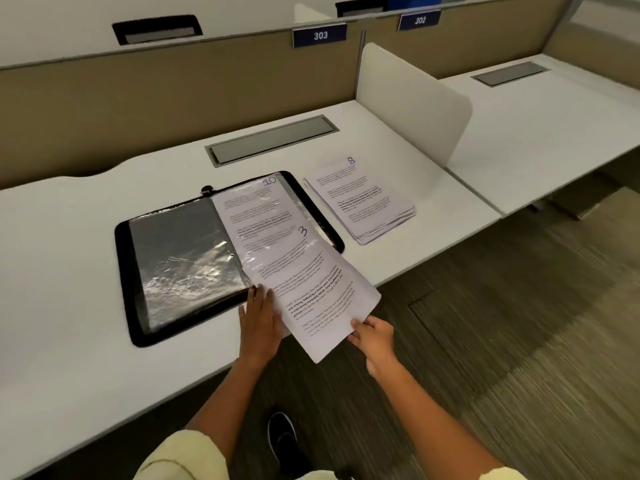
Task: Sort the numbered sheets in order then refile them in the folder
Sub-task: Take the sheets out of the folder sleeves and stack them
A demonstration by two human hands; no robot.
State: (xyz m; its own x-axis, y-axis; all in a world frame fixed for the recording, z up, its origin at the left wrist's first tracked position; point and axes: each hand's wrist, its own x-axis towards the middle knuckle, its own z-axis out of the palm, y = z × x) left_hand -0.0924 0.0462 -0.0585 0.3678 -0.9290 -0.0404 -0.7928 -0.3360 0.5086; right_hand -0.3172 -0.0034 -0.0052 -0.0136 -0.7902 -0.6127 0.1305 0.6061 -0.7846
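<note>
A black folder (138,320) lies open on the white desk (69,271), its clear sleeves showing. In the right-hand sleeve sits a sheet marked 10 (256,202). A sheet marked 3 (311,289) sticks halfway out of the sleeve's lower end, slanting over the desk edge. My right hand (372,337) pinches its bottom corner. My left hand (259,320) lies flat, fingers straight, on the sleeve's bottom edge beside that sheet. To the folder's right rests a stack of sheets (363,202) with number 8 on top.
A grey cable flap (270,138) is set into the desk behind the folder. A white divider panel (408,109) stands at the right, with a second desk (554,116) beyond. A tan partition with label 303 (319,35) runs along the back. Carpet floor lies below.
</note>
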